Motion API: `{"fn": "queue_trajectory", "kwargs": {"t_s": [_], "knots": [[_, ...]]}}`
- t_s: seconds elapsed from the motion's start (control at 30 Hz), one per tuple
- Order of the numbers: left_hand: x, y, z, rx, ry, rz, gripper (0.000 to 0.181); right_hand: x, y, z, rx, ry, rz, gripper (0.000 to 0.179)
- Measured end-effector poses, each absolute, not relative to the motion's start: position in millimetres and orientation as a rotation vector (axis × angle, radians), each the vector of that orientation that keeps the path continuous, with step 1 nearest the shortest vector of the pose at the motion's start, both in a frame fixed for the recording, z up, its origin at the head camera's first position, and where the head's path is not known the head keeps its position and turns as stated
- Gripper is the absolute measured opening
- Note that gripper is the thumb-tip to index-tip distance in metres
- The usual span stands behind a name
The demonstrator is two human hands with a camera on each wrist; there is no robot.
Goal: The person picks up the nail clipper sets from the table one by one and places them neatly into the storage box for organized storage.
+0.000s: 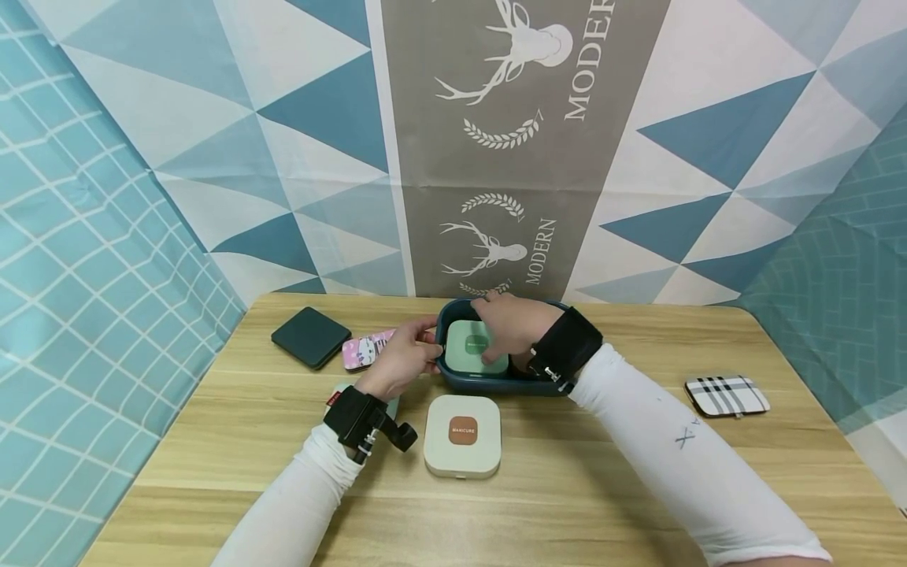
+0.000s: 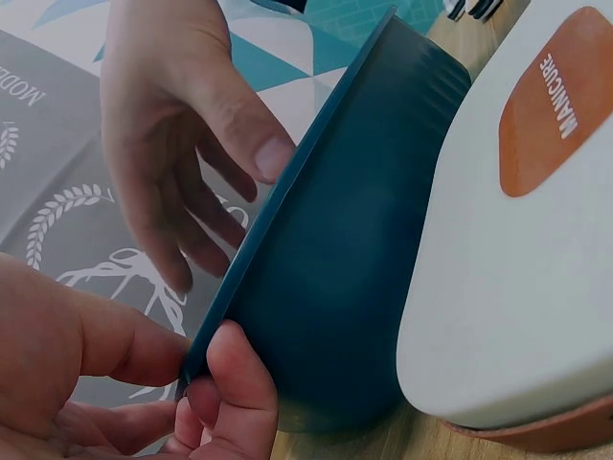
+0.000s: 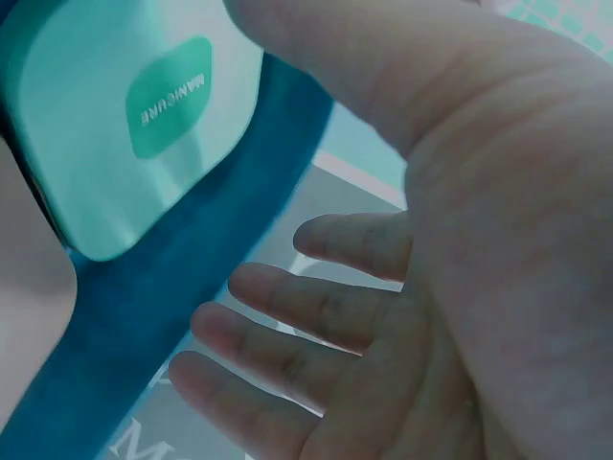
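Observation:
A dark blue plastic basin (image 1: 482,385) stands at the back of the table. My left hand (image 1: 402,358) pinches its left rim between thumb and fingers, plainly seen in the left wrist view. Inside lies a green case (image 1: 462,362) labelled MANICURE. Over the basin is my right hand (image 1: 516,324), its fingers spread and apart from one another, with the thumb close over the green case. A second, pale pinkish case (image 3: 27,297) shows beside the green one in the right wrist view; my right hand hides it in the head view.
A cream MANICURE case (image 1: 442,453) lies in front of the basin. To the left are a dark green flat square case (image 1: 310,337), a pink patterned case (image 1: 357,353) and a pale green object (image 1: 393,408) partly under my left wrist. A plaid case (image 1: 726,395) lies far right.

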State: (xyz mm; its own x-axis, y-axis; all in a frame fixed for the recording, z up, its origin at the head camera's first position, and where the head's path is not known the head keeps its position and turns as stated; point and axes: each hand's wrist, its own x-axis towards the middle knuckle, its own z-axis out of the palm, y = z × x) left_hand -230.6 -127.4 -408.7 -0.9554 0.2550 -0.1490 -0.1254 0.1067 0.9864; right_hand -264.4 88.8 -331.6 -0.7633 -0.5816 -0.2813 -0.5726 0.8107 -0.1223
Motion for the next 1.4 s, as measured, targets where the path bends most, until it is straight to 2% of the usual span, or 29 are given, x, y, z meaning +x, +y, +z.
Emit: {"fn": "queue_trajectory", "kwargs": {"t_s": [0.6,1.4], "knots": [[-231,-127,-409,0.11,2.085,1.934,0.058,-253,109,-317,-0.934,2.74,-0.152,0.09],[-233,-127,-410,0.111,2.105,1.912,0.058,-242,131,-315,-0.961,2.8,-0.236,0.078]]}}
